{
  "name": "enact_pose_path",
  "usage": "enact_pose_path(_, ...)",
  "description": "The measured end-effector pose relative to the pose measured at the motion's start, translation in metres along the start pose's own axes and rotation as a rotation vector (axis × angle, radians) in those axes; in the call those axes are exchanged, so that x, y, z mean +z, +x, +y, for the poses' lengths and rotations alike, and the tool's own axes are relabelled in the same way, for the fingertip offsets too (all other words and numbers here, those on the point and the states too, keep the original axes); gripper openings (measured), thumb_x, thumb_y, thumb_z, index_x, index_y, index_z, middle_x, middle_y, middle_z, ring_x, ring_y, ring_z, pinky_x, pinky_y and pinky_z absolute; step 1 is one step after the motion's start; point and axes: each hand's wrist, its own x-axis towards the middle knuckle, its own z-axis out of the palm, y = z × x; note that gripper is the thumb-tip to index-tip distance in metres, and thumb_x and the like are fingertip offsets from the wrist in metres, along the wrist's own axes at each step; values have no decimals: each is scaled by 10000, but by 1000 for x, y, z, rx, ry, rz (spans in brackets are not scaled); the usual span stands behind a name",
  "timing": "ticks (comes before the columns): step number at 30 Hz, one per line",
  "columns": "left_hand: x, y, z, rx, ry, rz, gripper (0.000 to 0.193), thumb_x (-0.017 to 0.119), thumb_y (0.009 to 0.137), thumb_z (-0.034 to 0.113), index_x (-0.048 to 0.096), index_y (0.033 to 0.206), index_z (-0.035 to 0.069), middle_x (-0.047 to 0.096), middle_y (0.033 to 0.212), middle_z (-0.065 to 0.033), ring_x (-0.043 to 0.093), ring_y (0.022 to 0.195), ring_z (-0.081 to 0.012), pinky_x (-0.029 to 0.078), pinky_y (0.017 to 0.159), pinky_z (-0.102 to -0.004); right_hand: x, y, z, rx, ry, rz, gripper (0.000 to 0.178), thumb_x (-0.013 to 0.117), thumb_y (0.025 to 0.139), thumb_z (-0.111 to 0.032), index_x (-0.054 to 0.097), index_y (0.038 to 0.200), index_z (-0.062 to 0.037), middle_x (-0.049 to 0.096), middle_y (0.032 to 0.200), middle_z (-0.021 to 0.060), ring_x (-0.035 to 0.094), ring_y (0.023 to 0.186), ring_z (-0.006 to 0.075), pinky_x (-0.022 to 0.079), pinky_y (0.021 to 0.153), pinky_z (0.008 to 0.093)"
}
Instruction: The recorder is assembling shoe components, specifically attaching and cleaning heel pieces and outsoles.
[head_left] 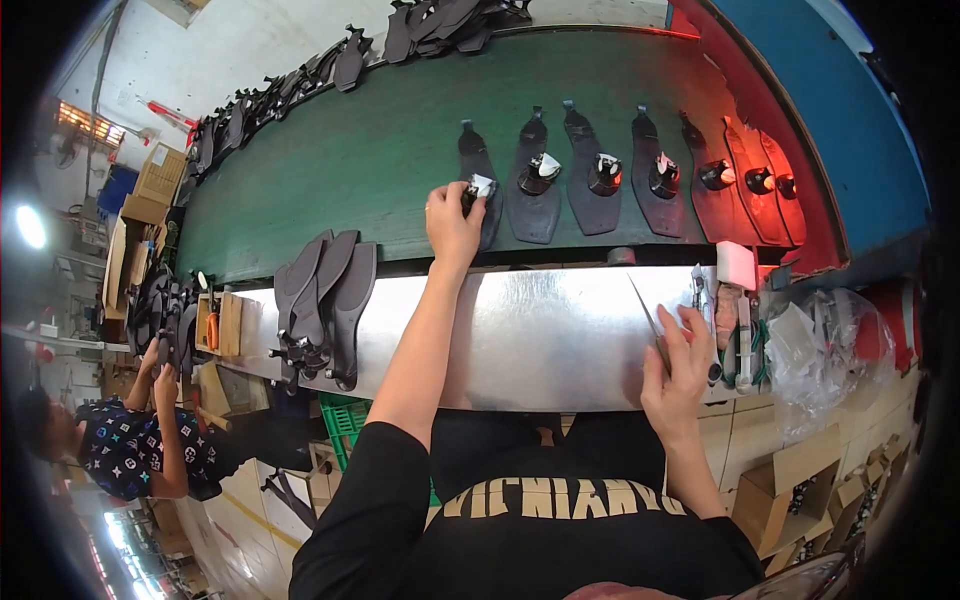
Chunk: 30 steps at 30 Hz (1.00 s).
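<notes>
My left hand (455,225) reaches over the green conveyor belt (330,160) with its fingers closed on the dark strap (470,198) of a black sandal sole (476,150). White material sticks up from the strap. Further right on the belt lie several similar sandals (534,208), each with a dark strap loop and a pale piece inside. My right hand (680,375) hovers over the metal ledge (540,330) with its fingers apart. Beside its thumb and index finger is a thin pointed metal tool (643,304); its lower end is partly hidden by the fingers.
Loose soles (330,290) are piled on the ledge's left, near a wooden box (228,325). On the right are a white block (736,266), hand tools and a clear plastic bag (825,345). A red-lit opening (800,200) bounds the belt. Another person (140,440) works at left.
</notes>
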Motion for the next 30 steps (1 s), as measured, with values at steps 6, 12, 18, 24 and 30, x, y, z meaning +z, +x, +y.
enact_pose_path(6, -95, -15, 69, -261, -842, -54, 217, 747, 761, 18, 664, 959, -13, 610, 1100, -102, 606, 907, -150, 494, 765, -281, 1, -2, -9, 151, 617, -181, 238, 597, 836, 25, 644, 1067, -4, 598, 1141, 153, 566, 1018, 258, 466, 873, 362)
enact_pose_path(12, -192, -114, 111, -501, -1356, -819, 281, 721, 742, -66, 663, 1012, -15, 647, 1156, -166, 622, 970, -163, 510, 859, -289, 17, 11, -50, 331, 1735, -441, 441, 776, 747, -230, 520, 1035, -14, 507, 1340, 230, 487, 1274, 292, 368, 1081, 398)
enact_pose_path(18, -208, -152, 95, -534, -1369, -557, 266, 647, 814, -64, 644, 1074, -8, 629, 1206, -159, 603, 1046, -165, 506, 871, -285, 1, 1, -71, 239, 1503, -471, 343, 738, 701, -105, 519, 956, -36, 547, 905, 72, 534, 848, 137, 425, 749, 256)
enact_pose_path(24, -218, -171, 77, -585, -1392, -459, 318, 622, 823, -88, 618, 1134, -19, 640, 1164, -146, 618, 1010, -153, 546, 795, -255, -9, -29, -98, -84, 786, -481, 344, 757, 686, -22, 490, 904, -37, 514, 833, 72, 534, 737, 175, 428, 703, 247)
enact_pose_path(30, -215, -174, 76, -549, -1451, -451, 331, 642, 808, -77, 618, 1135, -28, 646, 1148, -160, 634, 979, -163, 565, 764, -259, -4, -41, -106, 3, 756, -496, 387, 763, 705, -24, 607, 1059, -19, 648, 912, 119, 637, 786, 216, 480, 739, 277)
